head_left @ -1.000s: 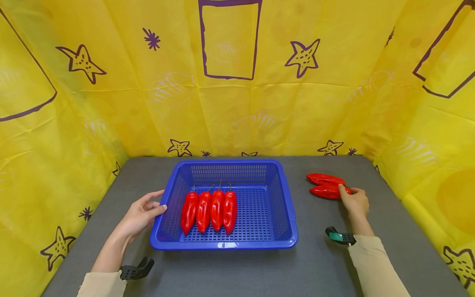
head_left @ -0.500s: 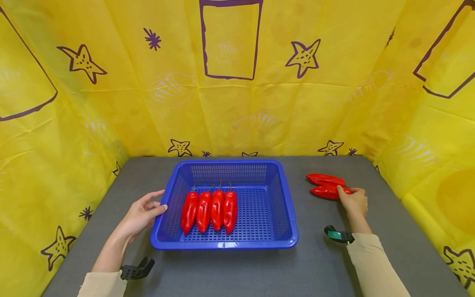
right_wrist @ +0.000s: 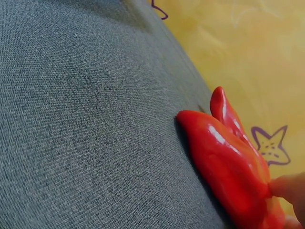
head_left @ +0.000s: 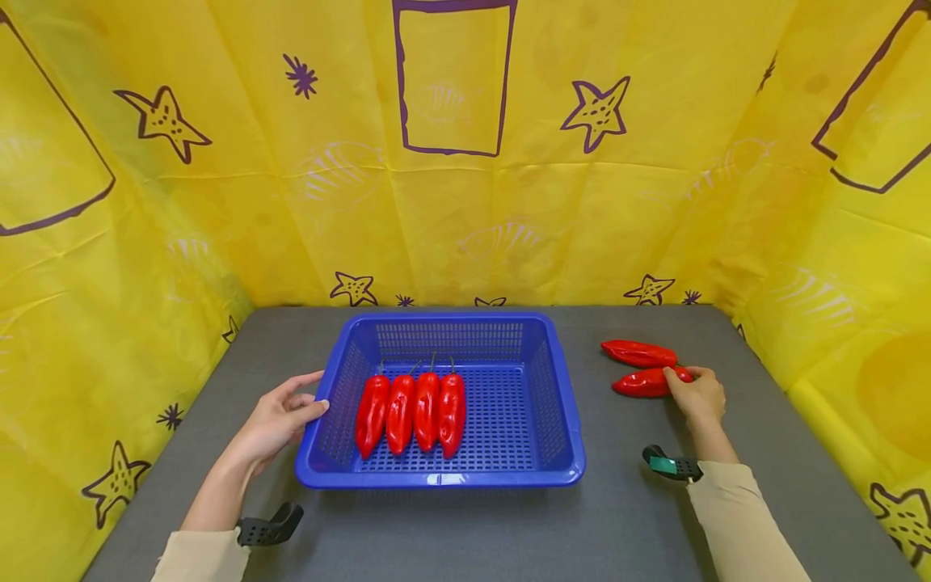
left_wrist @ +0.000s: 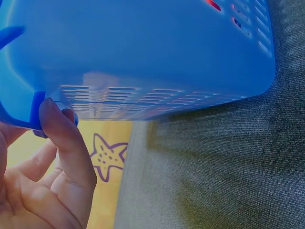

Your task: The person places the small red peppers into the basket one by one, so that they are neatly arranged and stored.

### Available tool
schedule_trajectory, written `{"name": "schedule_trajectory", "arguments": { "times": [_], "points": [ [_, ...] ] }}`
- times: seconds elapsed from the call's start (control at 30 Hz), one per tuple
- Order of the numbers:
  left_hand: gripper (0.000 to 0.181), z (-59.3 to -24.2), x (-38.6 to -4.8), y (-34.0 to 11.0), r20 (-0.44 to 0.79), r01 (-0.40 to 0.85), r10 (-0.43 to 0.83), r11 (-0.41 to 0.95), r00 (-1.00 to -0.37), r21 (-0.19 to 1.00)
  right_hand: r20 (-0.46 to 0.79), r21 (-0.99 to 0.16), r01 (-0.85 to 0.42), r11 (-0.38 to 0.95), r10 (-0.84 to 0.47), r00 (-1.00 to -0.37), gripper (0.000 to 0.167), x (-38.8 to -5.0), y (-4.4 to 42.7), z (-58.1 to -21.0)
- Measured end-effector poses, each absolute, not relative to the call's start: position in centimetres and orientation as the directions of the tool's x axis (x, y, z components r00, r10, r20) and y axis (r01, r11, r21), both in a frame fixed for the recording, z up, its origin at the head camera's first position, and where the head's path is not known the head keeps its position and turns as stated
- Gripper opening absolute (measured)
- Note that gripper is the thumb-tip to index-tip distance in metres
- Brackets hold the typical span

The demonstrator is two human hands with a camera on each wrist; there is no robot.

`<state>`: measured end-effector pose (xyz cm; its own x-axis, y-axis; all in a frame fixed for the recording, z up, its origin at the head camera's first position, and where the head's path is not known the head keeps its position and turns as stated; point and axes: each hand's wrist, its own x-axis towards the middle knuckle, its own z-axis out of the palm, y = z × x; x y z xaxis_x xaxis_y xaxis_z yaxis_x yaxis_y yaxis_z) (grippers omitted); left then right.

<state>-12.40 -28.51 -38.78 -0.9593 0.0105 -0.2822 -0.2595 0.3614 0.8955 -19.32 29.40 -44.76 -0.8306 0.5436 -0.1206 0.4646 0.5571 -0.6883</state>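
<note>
The right hand (head_left: 698, 396) pinches the nearer pepper (head_left: 640, 384); its long axis runs left from the fingers. The left hand (head_left: 272, 422) — farther off — grips the basket (head_left: 378, 481).

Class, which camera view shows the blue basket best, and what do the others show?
The head view, where the blue basket appears uncropped, inside and rim both visible. The left wrist view shows only part, mainly outer wall; the right wrist view shows none.

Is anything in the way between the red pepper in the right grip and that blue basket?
Nothing visible lies between the held pepper and the blue basket; only the basket's raised right rim stands before its inside.
</note>
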Motion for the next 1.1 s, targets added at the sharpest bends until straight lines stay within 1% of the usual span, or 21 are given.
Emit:
{"name": "schedule_trajectory", "arguments": {
  "times": [0.33, 0.53, 0.77, 0.9, 1.1],
  "points": [
    [0.066, -38.82, -12.42, -28.51, -0.275, -0.252, 0.012, 0.367, -0.961, 0.896, -0.118, -0.681, 0.440, 0.585, 0.505, -0.855, 0.055, -19.26, 29.76, -44.65],
    [0.066, -38.80, -12.43, -28.49, -0.278, -0.255, 0.008, 0.372, -0.961, 0.892, -0.096, -0.680, 0.408, 0.609, 0.478, -0.873, 0.052, -19.07, 29.80, -44.57],
    [0.066, -38.81, -12.42, -28.52, -0.280, -0.257, 0.008, 0.368, -0.960, 0.894, -0.095, -0.690, 0.396, 0.606, 0.466, -0.880, 0.054, -18.90, 29.84, -44.66],
    [0.065, -38.89, -12.41, -28.56, -0.275, -0.253, 0.008, 0.373, -0.961, 0.893, -0.091, -0.718, 0.399, 0.571, 0.491, -0.866, 0.060, -18.75, 29.68, -44.79],
    [0.066, -38.90, -12.43, -28.56, -0.277, -0.256, 0.003, 0.378, -0.961, 0.890, -0.092, -0.745, 0.431, 0.509, 0.562, -0.822, 0.067, -18.34, 29.48, -45.07]
  ]
}}
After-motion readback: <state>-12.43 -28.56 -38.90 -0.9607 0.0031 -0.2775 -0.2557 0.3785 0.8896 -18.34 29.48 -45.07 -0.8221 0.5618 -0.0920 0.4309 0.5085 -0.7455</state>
